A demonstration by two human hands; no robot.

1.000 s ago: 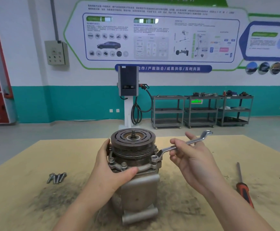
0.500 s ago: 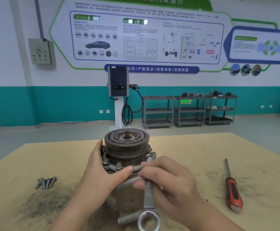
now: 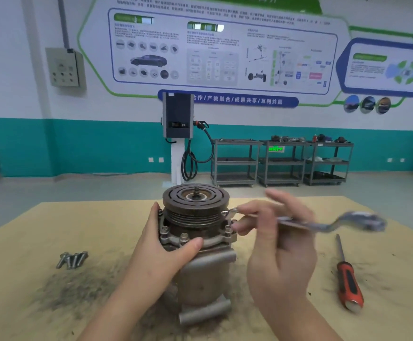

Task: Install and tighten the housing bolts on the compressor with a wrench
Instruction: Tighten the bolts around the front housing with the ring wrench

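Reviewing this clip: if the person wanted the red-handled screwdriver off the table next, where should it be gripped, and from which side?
Grip the screwdriver by its thick red handle, coming from above. It lies flat on the table, handle toward the person, thin shaft pointing away, nothing touching it.

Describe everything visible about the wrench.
The wrench is a bare silver metal double-ended ring spanner with offset ends, blurred by motion. It lies roughly level above the table, its near ring end at a bolt on the right of the compressor flange, its far end pointing right. The right hand grips its shaft; whether the ring sits fully on the bolt cannot be told.
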